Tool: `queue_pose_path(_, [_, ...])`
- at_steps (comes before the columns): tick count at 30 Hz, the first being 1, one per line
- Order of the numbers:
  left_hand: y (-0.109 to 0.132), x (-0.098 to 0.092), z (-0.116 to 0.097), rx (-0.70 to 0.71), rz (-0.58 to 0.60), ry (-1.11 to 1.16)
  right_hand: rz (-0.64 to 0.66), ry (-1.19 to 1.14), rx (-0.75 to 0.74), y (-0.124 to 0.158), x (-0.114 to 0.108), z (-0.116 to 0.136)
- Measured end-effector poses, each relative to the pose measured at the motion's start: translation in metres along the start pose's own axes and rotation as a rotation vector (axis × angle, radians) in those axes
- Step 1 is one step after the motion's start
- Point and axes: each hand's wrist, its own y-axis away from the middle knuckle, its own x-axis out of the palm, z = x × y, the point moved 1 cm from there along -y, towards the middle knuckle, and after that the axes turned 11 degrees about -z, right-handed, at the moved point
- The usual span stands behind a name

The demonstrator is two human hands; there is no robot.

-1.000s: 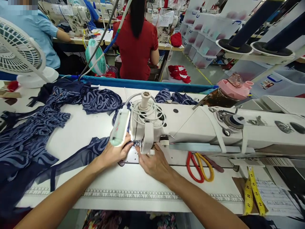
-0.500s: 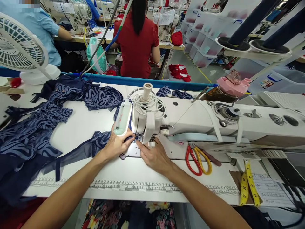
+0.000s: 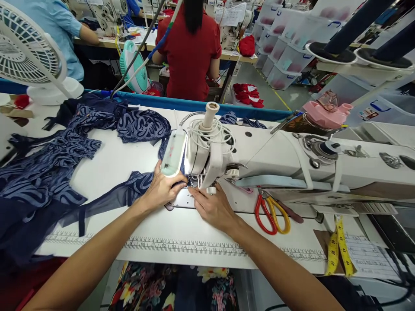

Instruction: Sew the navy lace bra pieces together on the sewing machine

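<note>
Navy patterned fabric [image 3: 140, 185] with a sheer strip lies on the white table left of the sewing machine [image 3: 210, 160] and runs under my left hand [image 3: 164, 188]. That hand is closed on the fabric, thumb and index finger pinched together just left of the presser foot [image 3: 193, 179]. My right hand [image 3: 214, 209] rests on the needle plate in front of the machine head. Its fingertips are drawn together close to the foot, and whatever they grip is too small to make out. A pale lamp [image 3: 174, 153] partly covers the fabric behind my left fingers.
Red-and-yellow-handled scissors [image 3: 272, 214] lie right of my right hand. A printed ruler [image 3: 181, 246] runs along the table's front edge. More navy fabric [image 3: 48, 172] is heaped at left, below a white fan [image 3: 29, 47]. A yellow measuring tape [image 3: 339, 248] hangs at right. A person in red [image 3: 191, 52] sits ahead.
The whole view has shifted slightly, so the machine and my hands appear a little farther right. Both hands stay beside the presser foot, with hardly any change in their grip.
</note>
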Motion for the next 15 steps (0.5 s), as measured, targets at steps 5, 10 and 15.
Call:
queue_pose_path(5, [-0.0016, -0.0017, -0.0026, -0.019, 0.024, -0.009, -0.006, -0.022, 0.013, -0.0006, -0.0010, 0.0000])
queue_pose_path(10, [-0.0012, -0.0033, -0.0049, 0.050, 0.012, -0.065, 0.011, -0.022, 0.016, -0.0008, -0.0023, 0.0007])
queue_pose_path(15, [0.0013, -0.0063, -0.0101, 0.330, -0.027, -0.267, -0.009, -0.034, 0.033, 0.0001, -0.0031, 0.0007])
